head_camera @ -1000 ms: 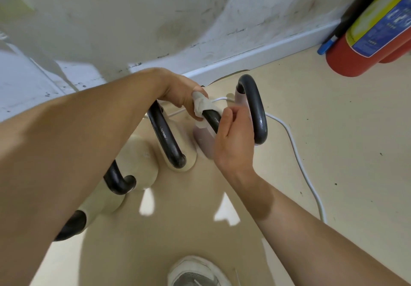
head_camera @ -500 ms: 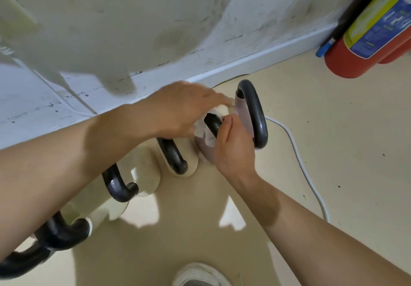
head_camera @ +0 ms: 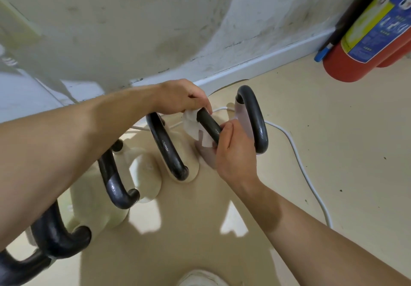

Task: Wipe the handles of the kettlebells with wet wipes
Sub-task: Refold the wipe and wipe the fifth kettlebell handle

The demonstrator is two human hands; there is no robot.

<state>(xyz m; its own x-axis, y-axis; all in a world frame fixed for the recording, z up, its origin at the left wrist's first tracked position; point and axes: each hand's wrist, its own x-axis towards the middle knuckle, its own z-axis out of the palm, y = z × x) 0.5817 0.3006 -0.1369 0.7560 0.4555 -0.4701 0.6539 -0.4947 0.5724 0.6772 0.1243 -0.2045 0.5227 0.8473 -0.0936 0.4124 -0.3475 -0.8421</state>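
Kettlebells (head_camera: 144, 174) stand in a row on the floor (head_camera: 333, 152), close to its far edge by the baseboard (head_camera: 266, 59). I see one black handle (head_camera: 210, 126) with its long axis running from far-left to near-right. The left hand (head_camera: 184, 99) pinches a wet wipe (head_camera: 189, 119) at the handle's far end, fingers pressed together. The right hand (head_camera: 235, 150) grips the near end, thumb on top.

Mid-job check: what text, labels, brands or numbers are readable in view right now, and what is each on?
On the fire extinguisher, the label: white print on blue and yellow panels, too blurred to read.
On the kettlebell handle and the wet wipe: no markings visible.
Nothing in view can be quoted as readable text.
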